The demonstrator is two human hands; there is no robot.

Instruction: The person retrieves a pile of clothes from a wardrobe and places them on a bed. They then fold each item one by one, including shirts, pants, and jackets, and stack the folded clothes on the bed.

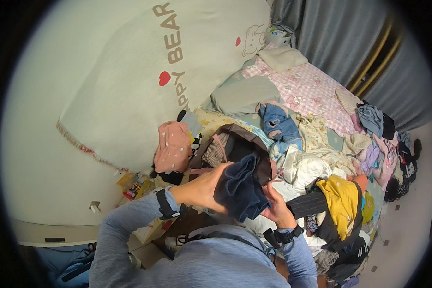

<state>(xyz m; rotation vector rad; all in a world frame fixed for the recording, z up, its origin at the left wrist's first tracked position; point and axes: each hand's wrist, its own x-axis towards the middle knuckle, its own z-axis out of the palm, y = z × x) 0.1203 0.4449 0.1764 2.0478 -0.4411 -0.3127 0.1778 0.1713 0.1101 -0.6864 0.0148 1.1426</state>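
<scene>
A dark navy piece of folded cloth (239, 190) is held between my two hands, close in front of my body. My left hand (205, 187) grips it from the left side, with its fingers hidden behind the fabric. On the right edge, my right hand (277, 207) holds the same cloth. Just beyond the cloth stands a dark brown fabric storage bag (257, 144) with its top open. Inside the bag lies a striped garment (216, 145), next to darker cloth. A pink garment with white spots (172, 145) rests left of the bag.
Heaped clothes cover the bed to the right, among them a yellow garment (340, 201), white cloth (306, 167) and denim clothing (279, 120). Behind them lie a grey pillow (246, 94) and a pink checked sheet (306, 84). A yellow box of small items (131, 183) is at left.
</scene>
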